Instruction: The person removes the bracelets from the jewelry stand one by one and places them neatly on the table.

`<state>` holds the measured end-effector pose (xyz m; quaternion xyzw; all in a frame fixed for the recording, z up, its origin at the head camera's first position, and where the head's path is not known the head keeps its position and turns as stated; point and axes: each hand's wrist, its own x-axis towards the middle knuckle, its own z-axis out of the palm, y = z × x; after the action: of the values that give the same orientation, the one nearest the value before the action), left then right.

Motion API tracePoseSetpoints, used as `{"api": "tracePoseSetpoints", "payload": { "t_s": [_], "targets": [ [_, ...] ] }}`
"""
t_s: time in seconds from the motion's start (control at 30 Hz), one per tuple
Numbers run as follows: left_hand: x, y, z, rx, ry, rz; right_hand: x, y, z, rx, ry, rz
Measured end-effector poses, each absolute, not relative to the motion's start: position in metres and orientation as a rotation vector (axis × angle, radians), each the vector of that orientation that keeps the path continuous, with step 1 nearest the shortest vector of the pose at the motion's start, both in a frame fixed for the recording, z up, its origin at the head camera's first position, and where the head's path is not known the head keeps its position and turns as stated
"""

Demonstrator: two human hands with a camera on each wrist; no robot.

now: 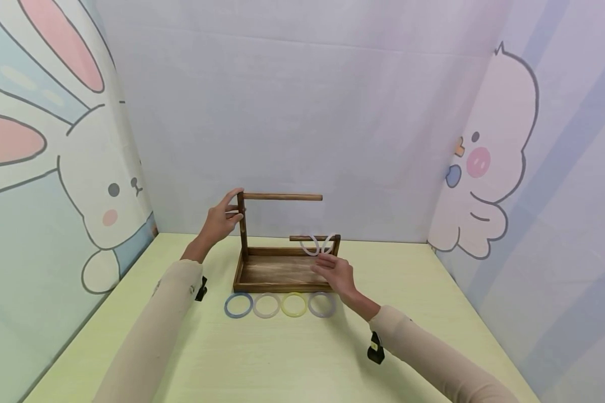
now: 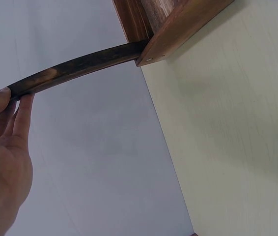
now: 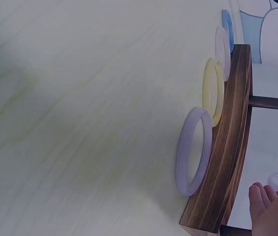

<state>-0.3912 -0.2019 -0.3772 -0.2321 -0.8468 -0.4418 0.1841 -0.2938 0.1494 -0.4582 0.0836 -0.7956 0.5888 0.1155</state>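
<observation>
A brown wooden rack (image 1: 282, 288) with a shallow tray base, a tall post and two side bars stands on the table. My left hand (image 1: 220, 223) grips the top of the tall post (image 2: 80, 64), thumb on one side and fingers on the other. Two pale bangles, a left one (image 1: 308, 249) and a right one (image 1: 326, 242), hang on the short lower bar (image 1: 298, 238). My right hand (image 1: 336, 273) is just below them, fingertips close to the right one. In the right wrist view its thumb and fingers stand apart, with a pale bangle (image 3: 276, 181) partly hidden behind them.
Along the rack's front edge lie a blue bangle (image 1: 238, 305), a pale pink bangle (image 1: 266, 305), a yellow bangle (image 1: 294, 304) and a lilac bangle (image 1: 322, 305). The upper bar (image 1: 282, 197) is above the tray. Printed cloth walls enclose the table (image 1: 282, 358).
</observation>
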Motion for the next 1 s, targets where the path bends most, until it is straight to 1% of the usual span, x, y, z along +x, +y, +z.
{"api": "tracePoseSetpoints", "payload": {
  "t_s": [0.6, 0.83, 1.0],
  "targets": [
    [-0.392, -0.203, -0.379, -0.665, -2.368, -1.248, -0.295, 0.146, -0.459, 0.240, -2.325, 1.768],
    [-0.391, -0.201, -0.377, -0.654, -2.376, -1.264, -0.301, 0.139, -0.459, 0.205, -2.310, 1.810],
    [-0.390, -0.200, -0.376, -0.657, -2.378, -1.258, -0.301, 0.135, -0.458, 0.205, -2.352, 1.683]
  ]
}}
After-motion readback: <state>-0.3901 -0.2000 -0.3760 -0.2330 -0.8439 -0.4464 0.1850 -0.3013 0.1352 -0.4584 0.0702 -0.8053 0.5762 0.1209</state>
